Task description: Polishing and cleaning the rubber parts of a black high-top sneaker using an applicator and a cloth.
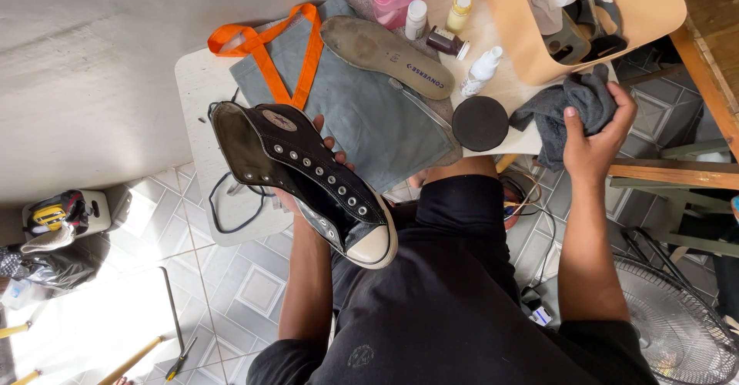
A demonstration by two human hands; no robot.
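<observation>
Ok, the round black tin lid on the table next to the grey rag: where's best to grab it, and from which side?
Probably from above, fingers across the rim of the round black lid. It lies flat on the table, so only the edge gives a hold. Come in from the right hand side; that hand is nearest but now holds the grey rag. The insole and white bottle crowd the far side.

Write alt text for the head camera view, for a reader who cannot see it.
Seen from above, a seated person's left hand holds a black high-top shoe without laces, while the right hand grips a grey cloth at the edge of a small table. On the table lie a grey bag with orange straps, an insole, a round black tin and small bottles.
</observation>
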